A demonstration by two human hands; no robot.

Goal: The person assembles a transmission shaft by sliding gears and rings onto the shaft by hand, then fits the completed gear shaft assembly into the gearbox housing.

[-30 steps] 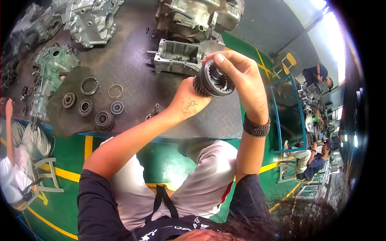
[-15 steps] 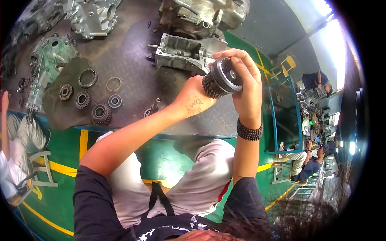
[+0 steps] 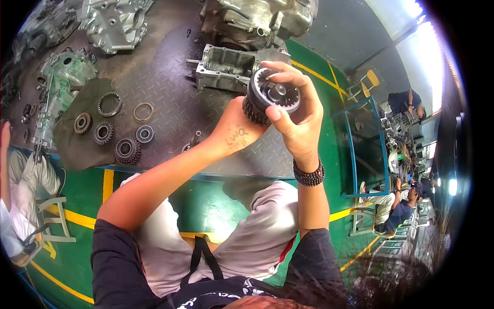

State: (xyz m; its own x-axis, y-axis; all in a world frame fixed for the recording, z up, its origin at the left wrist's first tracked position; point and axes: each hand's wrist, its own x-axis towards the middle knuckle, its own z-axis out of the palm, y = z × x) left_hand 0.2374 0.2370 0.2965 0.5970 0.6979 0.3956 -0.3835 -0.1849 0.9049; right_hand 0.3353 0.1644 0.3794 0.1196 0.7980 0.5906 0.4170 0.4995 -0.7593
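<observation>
The person holds a gear assembly [image 3: 257,105] above the near right part of the desk [image 3: 170,77], its round open face tilted up toward the head. The left hand [image 3: 237,122] is clamped on the toothed side, its fingers mostly hidden behind the part. The right hand [image 3: 302,116] grips the rim, thumb at the lower edge and fingers curled over the top; a dark beaded bracelet [image 3: 309,176] circles that wrist.

Just beyond the hands lies an open metal housing [image 3: 224,77], with a big casing [image 3: 260,23] behind it. To the left, loose gears [image 3: 125,154] and a toothed ring [image 3: 100,105] lie on and beside a dark cloth [image 3: 72,152], with a bearing [image 3: 146,140] and a thin brass-coloured ring [image 3: 136,111] on the desk near them.
</observation>
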